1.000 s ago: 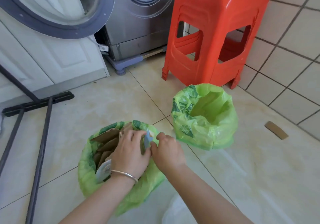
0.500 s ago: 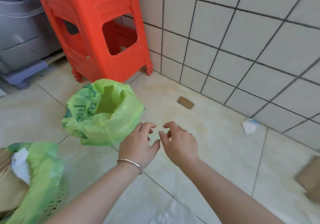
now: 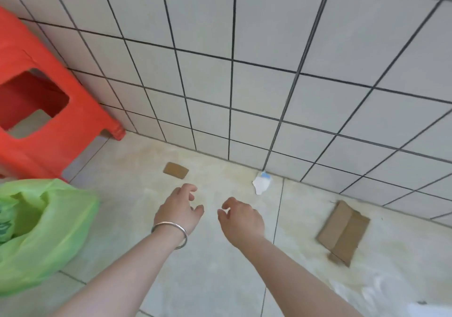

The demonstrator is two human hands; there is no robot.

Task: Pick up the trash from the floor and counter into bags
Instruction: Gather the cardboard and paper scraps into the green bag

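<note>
My left hand (image 3: 180,211), a silver bangle on its wrist, and my right hand (image 3: 241,218) hover side by side over the floor, fingers loosely curled and holding nothing. Just beyond the left hand lies a small brown cardboard piece (image 3: 175,170). A white and blue scrap of paper (image 3: 261,183) rests at the foot of the wall, ahead of the right hand. Further right lies a flattened cardboard box (image 3: 343,231). A green plastic bag (image 3: 58,226) stands open-mouthed at the left edge.
A red plastic stool (image 3: 44,111) stands at the left against the white tiled wall (image 3: 269,72). Something pale, blurred, shows at the bottom right corner (image 3: 425,309). The floor is beige tile.
The view has swung right, away from the washing machine and the full bag. Both hands left that bag, came out empty and moved towards the scraps near the wall.
</note>
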